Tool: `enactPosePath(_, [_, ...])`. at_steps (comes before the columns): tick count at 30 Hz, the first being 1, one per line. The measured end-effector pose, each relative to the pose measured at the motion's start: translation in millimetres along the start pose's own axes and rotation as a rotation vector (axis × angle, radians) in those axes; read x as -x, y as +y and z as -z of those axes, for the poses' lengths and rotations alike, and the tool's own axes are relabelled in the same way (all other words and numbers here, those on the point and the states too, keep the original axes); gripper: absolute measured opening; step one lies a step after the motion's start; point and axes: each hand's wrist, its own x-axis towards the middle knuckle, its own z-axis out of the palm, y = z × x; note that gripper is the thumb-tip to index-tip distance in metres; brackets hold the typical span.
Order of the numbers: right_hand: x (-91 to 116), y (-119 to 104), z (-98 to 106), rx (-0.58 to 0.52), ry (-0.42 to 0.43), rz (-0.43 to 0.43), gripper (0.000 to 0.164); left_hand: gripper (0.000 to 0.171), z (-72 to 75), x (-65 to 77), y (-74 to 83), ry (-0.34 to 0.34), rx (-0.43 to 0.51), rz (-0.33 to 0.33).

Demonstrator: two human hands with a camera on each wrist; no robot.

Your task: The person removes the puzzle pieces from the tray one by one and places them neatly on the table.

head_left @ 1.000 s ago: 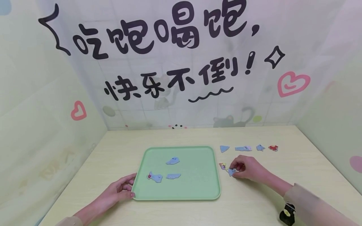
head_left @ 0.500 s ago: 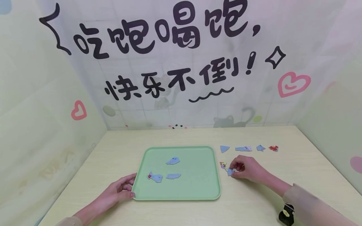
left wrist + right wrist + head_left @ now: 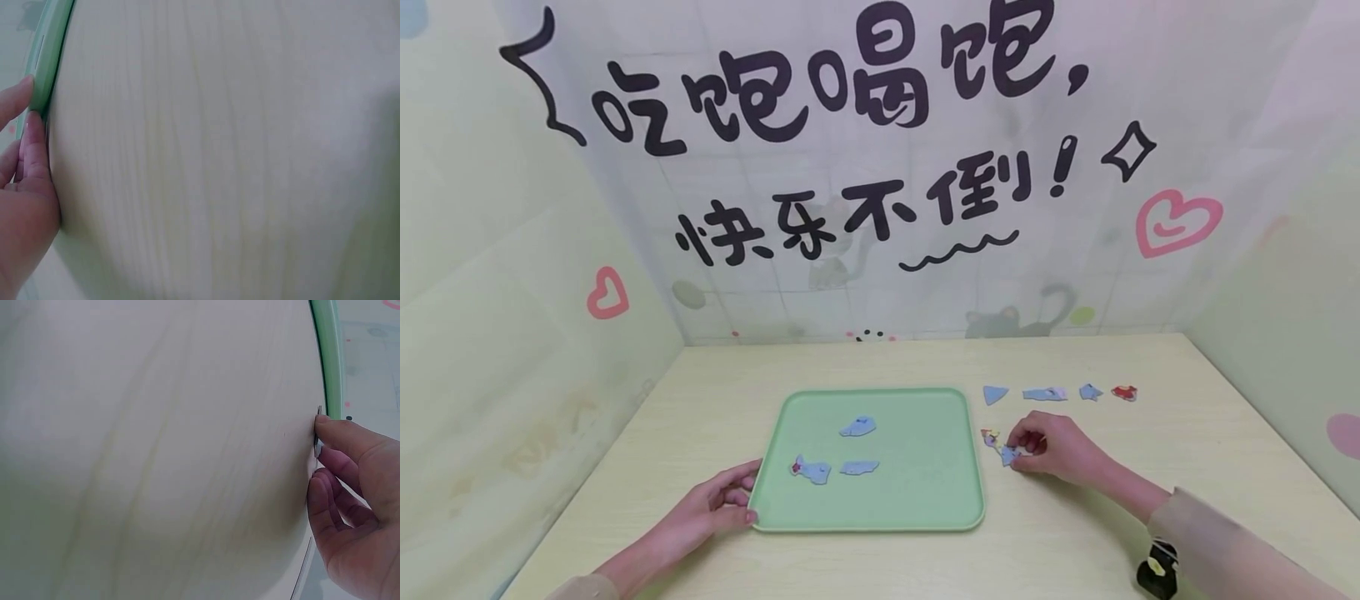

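Observation:
A light green tray [image 3: 925,500] lies on the table, with three flat blue puzzle pieces on it: one piece [image 3: 858,427] towards the back, a piece with a red patch [image 3: 812,471] at the left, and a long piece [image 3: 860,468] beside it. My left hand [image 3: 718,500] holds the tray's left rim near the front corner; in the left wrist view its thumb lies on the green rim [image 3: 53,56]. Just right of the tray, my right hand [image 3: 1054,446] pinches a small blue puzzle piece [image 3: 1008,456], partly covered by fingers. A multicoloured piece [image 3: 991,437] adjoins it; whether they are joined I cannot tell.
Behind my right hand several pieces lie in a row: a blue triangle [image 3: 995,394], a long blue piece with a pink end [image 3: 1045,394], a small blue piece [image 3: 1090,392] and a red one [image 3: 1124,392]. White printed walls [image 3: 865,292] enclose the table.
The blue piece in my right hand has shifted very slightly left, towards the tray. My left hand and the tray have stayed in place.

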Motion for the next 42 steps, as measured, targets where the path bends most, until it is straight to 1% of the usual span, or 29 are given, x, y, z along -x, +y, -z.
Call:
enactPosePath(10, [-0.6,-5.7,0.4,-0.004,0.010,0.000,0.021,0.078,1.0,0.8,-1.1,0.004,-0.004,0.008])
enactPosePath(12, [-1.0,-5.3,1.3,-0.005,-0.004,0.003,0.021,0.078,1.0,1.1,-1.2,0.004,-0.004,0.009])
enactPosePath(17, [-7.0,-3.9,10.0,0.006,-0.083,0.018,0.025,0.078,0.4,1.0,-2.0,0.001,-0.006,0.003])
enactPosePath(19, [-11.9,-4.3,15.5,0.029,-0.104,0.030,0.029,0.077,0.1,0.8,-2.4,0.002,-0.006,0.002])
enactPosePath(24, [-27.0,-10.7,26.3,0.082,-0.116,0.047,0.035,0.077,-0.7,0.7,-1.9,0.008,-0.007,0.006])
enactPosePath(30, [-46.2,-25.1,31.9,0.106,-0.110,0.059,0.036,0.077,-0.5,0.9,0.4,0.013,0.002,0.013])
enactPosePath(32, [-52.9,-30.2,33.1,0.114,-0.109,0.064,0.036,0.077,-0.3,0.7,0.4,0.011,-0.002,0.005])
enactPosePath(34, [-60.0,-35.3,33.0,0.122,-0.110,0.064,0.037,0.077,-0.4,-0.1,0.1,0.014,0.006,0.012])
enactPosePath(37, [-70.3,-43.6,31.4,0.131,-0.116,0.081,0.037,0.077,0.0,-0.8,-0.8,0.009,-0.002,0.004])
enactPosePath(42, [-89.2,-62.5,23.5,0.129,-0.124,0.119,0.034,0.078,0.7,0.3,-1.8,0.012,-0.008,0.010])
